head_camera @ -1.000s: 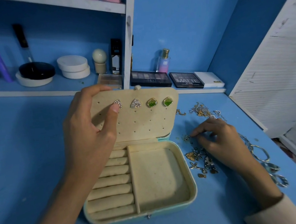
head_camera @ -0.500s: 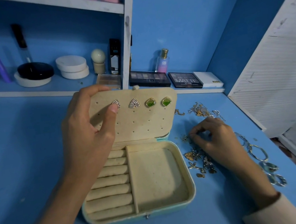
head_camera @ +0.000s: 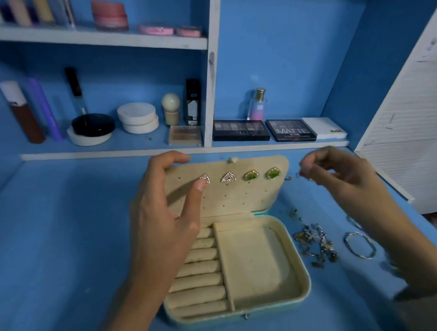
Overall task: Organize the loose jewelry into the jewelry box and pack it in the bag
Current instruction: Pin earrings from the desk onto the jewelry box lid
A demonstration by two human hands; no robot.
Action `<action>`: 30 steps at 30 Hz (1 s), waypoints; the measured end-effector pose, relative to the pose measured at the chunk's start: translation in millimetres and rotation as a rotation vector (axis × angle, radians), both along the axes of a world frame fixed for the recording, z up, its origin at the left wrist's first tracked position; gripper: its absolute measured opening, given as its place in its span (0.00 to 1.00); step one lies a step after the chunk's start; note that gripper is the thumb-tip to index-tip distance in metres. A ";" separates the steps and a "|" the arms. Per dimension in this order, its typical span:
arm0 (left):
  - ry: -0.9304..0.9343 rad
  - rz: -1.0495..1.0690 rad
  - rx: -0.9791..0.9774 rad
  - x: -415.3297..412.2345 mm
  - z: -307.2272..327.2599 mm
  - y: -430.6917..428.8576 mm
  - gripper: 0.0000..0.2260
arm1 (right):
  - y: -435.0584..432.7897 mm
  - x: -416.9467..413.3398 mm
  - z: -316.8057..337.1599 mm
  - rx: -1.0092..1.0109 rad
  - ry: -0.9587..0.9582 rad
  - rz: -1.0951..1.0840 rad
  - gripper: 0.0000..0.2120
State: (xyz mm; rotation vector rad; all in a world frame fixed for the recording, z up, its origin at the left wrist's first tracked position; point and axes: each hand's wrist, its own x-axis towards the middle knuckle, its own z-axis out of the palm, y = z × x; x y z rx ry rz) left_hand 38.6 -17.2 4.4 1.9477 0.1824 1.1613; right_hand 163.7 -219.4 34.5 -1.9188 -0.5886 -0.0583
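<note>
Near the table's back edge, left hand grips the box lid; right hand looks pinched, too blurry to tell on what. Brace the lid and aim under the 4 earrings.

Left grip pinching, thumb extended; right grip raised, fingertips seemingly pinched (blurred).

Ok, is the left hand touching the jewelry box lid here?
Touching. The head view shows the left hand gripping the lid: fingers curl over its top edge, thumb tip rests on its face beside the leftmost earring.
</note>
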 end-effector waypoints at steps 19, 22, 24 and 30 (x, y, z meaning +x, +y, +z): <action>-0.088 -0.014 0.318 -21.9 -19.5 -2.3 0.06 | 82.2 -27.1 64.3 -0.534 0.173 0.794 0.04; -0.094 -0.018 0.334 -22.0 -19.4 -2.0 0.06 | 82.5 -25.9 64.9 -0.539 0.186 0.812 0.04; -0.095 -0.023 0.342 -22.0 -19.0 -2.2 0.06 | 82.2 -25.1 65.5 -0.545 0.187 0.822 0.04; -0.088 -0.026 0.341 -22.0 -18.8 -1.8 0.06 | 84.0 -22.5 66.9 -0.568 0.189 0.835 0.04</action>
